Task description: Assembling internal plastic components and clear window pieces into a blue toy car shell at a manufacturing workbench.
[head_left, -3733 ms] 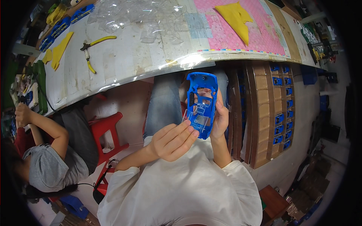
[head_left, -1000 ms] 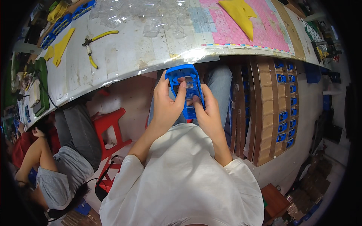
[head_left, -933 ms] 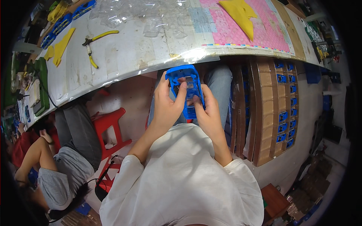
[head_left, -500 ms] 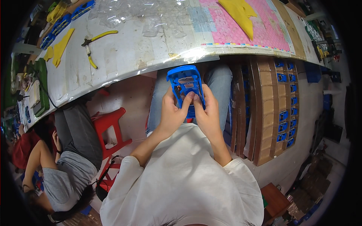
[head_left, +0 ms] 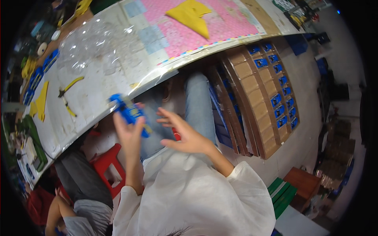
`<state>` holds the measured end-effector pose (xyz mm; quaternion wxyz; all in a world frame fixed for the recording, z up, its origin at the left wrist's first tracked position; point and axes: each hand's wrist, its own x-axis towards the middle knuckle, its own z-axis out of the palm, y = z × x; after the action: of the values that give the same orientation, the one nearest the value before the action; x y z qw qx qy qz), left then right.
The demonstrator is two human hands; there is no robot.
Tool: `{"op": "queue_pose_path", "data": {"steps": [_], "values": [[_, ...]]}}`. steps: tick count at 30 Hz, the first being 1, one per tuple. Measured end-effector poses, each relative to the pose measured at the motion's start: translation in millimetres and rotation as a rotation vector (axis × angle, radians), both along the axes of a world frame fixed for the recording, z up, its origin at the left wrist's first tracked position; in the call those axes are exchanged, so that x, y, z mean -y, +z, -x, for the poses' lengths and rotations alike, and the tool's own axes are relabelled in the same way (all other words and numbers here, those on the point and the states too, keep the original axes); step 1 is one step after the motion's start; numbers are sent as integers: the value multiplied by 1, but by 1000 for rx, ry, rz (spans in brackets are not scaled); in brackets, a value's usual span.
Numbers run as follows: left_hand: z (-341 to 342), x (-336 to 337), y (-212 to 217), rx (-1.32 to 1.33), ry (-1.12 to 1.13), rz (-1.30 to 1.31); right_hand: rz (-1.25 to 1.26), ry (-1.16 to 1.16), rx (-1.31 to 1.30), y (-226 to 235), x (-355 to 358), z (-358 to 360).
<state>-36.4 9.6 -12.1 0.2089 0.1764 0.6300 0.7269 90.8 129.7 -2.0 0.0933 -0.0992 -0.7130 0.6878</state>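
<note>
A blue plastic toy car body [head_left: 132, 114], slightly blurred, is gripped in my left hand [head_left: 129, 133] by the table's front edge. My left fingers and thumb close around its near side. My right hand [head_left: 186, 137] holds nothing, its fingers spread over my lap to the right of the car body. On the table beyond lie side cutters [head_left: 63, 93] with yellow handles, open at the jaws.
Clear plastic pieces [head_left: 98, 51] and a yellow cloth [head_left: 191, 17] lie on the table [head_left: 88, 108]. Partitioned cardboard trays [head_left: 252, 92] with several blue cars stand at my right. A red stool [head_left: 110, 169] and a seated co-worker [head_left: 92, 216] are at my left.
The car body went from both hands to my left hand alone and moved left toward the table edge. My right hand let go and opened. The view has turned to the right.
</note>
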Motion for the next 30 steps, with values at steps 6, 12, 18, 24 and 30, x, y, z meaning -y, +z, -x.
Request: {"op": "queue_pose_path", "data": {"steps": [6,12,18,24,30], "values": [[139,142,6,-509,567,742,-509,-1064,171,-76,-153,-125],[275,235,-29,-872,609,1320,-1026,-1427,689,-175,-313,-341],[258,214,-24,-990,1138,1380,-864,-1278,1445,-178,-346,-329],[207,143,27,-1204,758,1051,-778,-1206,1420,-173,-347,-329],[173,84,30,-1223,582,736,-770,-1364,1245,-180,-361,-340]]}}
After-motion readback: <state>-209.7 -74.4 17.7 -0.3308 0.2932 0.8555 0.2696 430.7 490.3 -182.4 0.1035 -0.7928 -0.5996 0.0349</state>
